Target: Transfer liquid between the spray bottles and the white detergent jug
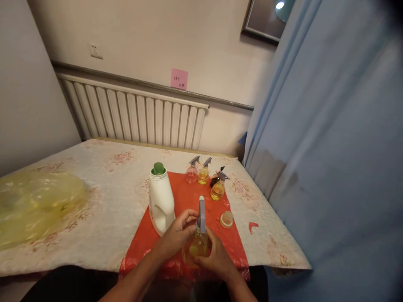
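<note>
A clear spray bottle (197, 247) with yellowish liquid and a grey trigger head stands upright in front of me. My right hand (217, 256) is wrapped round its body from the right. At its neck, just under the trigger head, my left hand (179, 233) grips with thumb and fingers. Close to my left hand is a large white jug (161, 201) with a handle and a green spout, its top uncapped. A translucent cap (226, 219) lies on the red plastic sheet (182, 195), right of the spray bottle.
Farther back stand a pink spray bottle (191, 174), a yellow one (203, 175), an amber one (218, 191) and a dark bottle partly hidden behind it. A yellow plastic bag (40, 201) lies left. A red scrap (253, 227) and blue curtain (315, 147) are right.
</note>
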The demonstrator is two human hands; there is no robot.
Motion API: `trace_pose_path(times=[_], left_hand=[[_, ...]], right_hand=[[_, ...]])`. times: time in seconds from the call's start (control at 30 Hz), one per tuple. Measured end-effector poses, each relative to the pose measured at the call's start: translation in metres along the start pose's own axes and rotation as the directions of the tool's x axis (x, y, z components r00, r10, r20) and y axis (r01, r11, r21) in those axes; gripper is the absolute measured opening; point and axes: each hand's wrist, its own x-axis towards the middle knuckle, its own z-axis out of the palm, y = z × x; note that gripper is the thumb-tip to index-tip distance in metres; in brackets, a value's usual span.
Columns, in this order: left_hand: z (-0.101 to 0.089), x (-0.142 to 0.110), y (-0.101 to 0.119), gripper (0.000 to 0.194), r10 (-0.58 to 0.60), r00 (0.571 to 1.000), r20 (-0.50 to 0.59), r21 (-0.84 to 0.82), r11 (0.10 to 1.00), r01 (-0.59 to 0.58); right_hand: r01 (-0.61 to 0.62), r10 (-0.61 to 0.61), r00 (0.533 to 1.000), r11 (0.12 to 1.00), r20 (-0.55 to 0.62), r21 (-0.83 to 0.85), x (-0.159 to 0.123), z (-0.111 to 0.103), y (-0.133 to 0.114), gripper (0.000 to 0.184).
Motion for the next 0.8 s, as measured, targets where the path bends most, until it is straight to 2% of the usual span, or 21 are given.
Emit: trace_pose_path(times=[0.17, 0.27, 0.37, 0.5, 0.7, 0.8], left_hand=[[0.007, -0.002, -0.001, 0.023, -0.018, 1.000, -0.013, -0.043, 0.999, 0.017], [0.008, -0.001, -0.004, 0.025, 0.043, 0.993, -0.113, -0.019, 0.999, -0.045], [0.011, 0.002, -0.008, 0.025, 0.118, 0.961, -0.249, 0.039, 0.993, -0.111], [0.014, 0.002, -0.005, 0.028, 0.110, 0.934, -0.341, 0.007, 0.993, -0.115], [0.010, 0.003, 0.014, 0.027, 0.059, 0.932, -0.357, -0.116, 0.987, -0.107], [0.009, 0.005, 0.026, 0.026, 0.069, 0.935, -0.347, -0.138, 0.983, -0.124]], right_hand=[[0.011, -0.011, 1.000, 1.000, 0.026, -0.010, -0.003, 0.001, 0.008, 0.069], [0.003, -0.004, 1.000, 0.998, -0.006, -0.063, -0.004, 0.003, 0.009, 0.063], [0.023, -0.024, 1.000, 0.996, -0.017, -0.082, -0.004, 0.006, 0.004, 0.060], [0.033, -0.034, 0.999, 0.996, -0.010, -0.082, -0.004, 0.012, 0.004, 0.063], [-0.007, -0.002, 0.998, 0.990, -0.064, -0.140, -0.004, 0.014, 0.015, 0.076], [-0.024, 0.013, 0.998, 0.988, -0.066, -0.155, -0.003, 0.014, 0.016, 0.075]])
